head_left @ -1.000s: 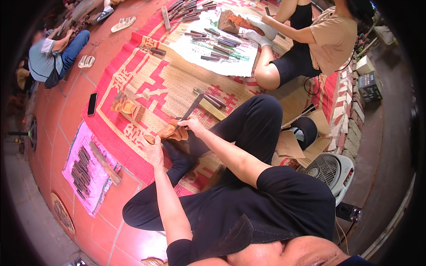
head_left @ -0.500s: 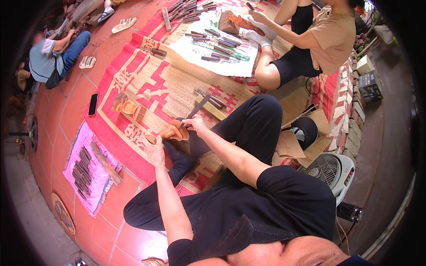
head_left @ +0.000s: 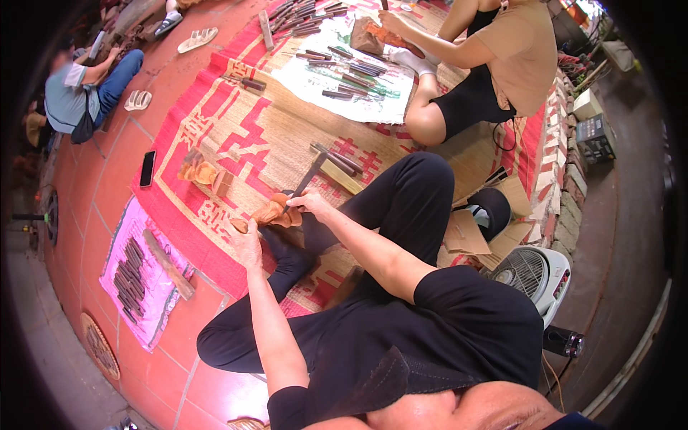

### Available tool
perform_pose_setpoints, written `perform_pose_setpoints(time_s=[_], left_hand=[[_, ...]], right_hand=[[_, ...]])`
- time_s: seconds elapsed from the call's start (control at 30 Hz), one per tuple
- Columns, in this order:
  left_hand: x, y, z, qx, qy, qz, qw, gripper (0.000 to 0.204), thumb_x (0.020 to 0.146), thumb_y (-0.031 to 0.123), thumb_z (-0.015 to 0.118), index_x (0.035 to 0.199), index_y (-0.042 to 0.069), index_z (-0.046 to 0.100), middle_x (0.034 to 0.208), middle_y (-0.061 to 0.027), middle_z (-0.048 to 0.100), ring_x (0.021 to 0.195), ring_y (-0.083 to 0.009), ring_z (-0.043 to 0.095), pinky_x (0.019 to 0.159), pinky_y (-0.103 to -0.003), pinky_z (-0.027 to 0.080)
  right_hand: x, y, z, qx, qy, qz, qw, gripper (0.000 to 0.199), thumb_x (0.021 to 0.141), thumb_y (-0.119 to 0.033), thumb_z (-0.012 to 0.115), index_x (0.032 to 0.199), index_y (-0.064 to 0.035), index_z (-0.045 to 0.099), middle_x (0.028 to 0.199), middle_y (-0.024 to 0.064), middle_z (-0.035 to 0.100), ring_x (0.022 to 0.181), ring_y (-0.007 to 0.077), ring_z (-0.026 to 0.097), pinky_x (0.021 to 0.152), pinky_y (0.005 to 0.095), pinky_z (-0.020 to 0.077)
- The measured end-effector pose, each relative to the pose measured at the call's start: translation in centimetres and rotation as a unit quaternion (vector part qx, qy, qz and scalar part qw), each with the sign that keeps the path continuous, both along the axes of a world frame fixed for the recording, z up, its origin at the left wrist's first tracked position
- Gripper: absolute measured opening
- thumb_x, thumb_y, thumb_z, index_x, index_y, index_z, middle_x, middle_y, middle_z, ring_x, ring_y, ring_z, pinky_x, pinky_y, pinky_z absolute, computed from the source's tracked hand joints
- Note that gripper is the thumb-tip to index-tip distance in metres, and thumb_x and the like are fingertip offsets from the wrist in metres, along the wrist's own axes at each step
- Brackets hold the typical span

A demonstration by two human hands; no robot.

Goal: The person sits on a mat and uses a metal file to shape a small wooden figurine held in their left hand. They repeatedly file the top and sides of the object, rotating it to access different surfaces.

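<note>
Wooden carving (head_left: 271, 213) resting on my shin, near woven mat (head_left: 287, 136) edge. Left hand (head_left: 247, 240) gripping its near end. Right hand (head_left: 309, 203) clenching chisel (head_left: 307, 179), handle now swinging upright versus half-second back; blade biting at carving top, cut progressing.
</note>
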State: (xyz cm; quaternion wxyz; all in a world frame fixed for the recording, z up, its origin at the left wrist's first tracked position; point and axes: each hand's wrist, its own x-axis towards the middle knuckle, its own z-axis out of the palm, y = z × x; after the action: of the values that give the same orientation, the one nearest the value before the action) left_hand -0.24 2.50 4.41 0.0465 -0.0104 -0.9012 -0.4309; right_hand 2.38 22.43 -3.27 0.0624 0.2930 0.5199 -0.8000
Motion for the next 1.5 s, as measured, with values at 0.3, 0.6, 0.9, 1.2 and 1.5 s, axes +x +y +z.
perform_pose_setpoints(time_s=[0.3,0.6,0.9,1.2,1.5], left_hand=[[0.2,0.2,0.6,0.006,-0.035,0.010,0.999,0.068,0.079,0.019,0.065,0.136,0.003,0.031,0.131,-0.0268,0.042,0.121,-0.0409,0.042,0.101,-0.045,0.035],[0.1,0.0,0.1,-0.008,-0.015,0.011,1.000,0.068,0.078,0.018,0.066,0.135,0.003,0.033,0.130,-0.0257,0.043,0.121,-0.0397,0.042,0.101,-0.045,0.035],[0.0,-0.1,-0.2,0.023,-0.039,0.027,0.999,0.067,0.079,0.018,0.066,0.135,0.003,0.034,0.132,-0.0244,0.043,0.123,-0.0392,0.041,0.102,-0.045,0.034],[-0.5,-1.1,-1.8,0.047,-0.033,0.040,0.998,0.069,0.079,0.021,0.068,0.136,0.003,0.035,0.132,-0.0236,0.044,0.123,-0.0383,0.041,0.103,-0.044,0.033],[-0.6,-1.3,-2.1,0.097,-0.053,0.053,0.992,0.071,0.078,0.022,0.069,0.138,0.005,0.035,0.134,-0.0233,0.043,0.122,-0.0371,0.042,0.103,-0.043,0.034]], right_hand=[[0.4,0.2,0.3,-0.023,-0.013,-0.016,1.000,0.021,0.071,-0.014,0.076,0.087,-0.0036,0.067,0.084,0.0054,0.067,0.072,0.0136,0.061,0.069,0.0276,0.0463],[0.5,0.3,0.7,-0.036,-0.025,-0.032,0.999,0.020,0.072,-0.013,0.074,0.089,-0.0037,0.068,0.083,0.0037,0.067,0.076,0.0117,0.061,0.071,0.0255,0.0457],[0.4,0.0,0.2,0.004,-0.002,-0.020,1.000,0.018,0.074,-0.012,0.073,0.087,-0.0022,0.068,0.083,0.0051,0.067,0.075,0.0142,0.063,0.069,0.0276,0.0487],[0.3,-1.0,-0.2,0.015,0.102,0.043,0.994,0.018,0.074,-0.008,0.072,0.090,-0.0019,0.067,0.081,0.0049,0.066,0.077,0.0139,0.062,0.072,0.0297,0.0492],[0.3,-1.0,0.0,0.000,0.095,0.052,0.994,0.027,0.073,-0.010,0.072,0.097,0.0003,0.067,0.084,0.0031,0.066,0.079,0.0107,0.061,0.076,0.0267,0.0474]])
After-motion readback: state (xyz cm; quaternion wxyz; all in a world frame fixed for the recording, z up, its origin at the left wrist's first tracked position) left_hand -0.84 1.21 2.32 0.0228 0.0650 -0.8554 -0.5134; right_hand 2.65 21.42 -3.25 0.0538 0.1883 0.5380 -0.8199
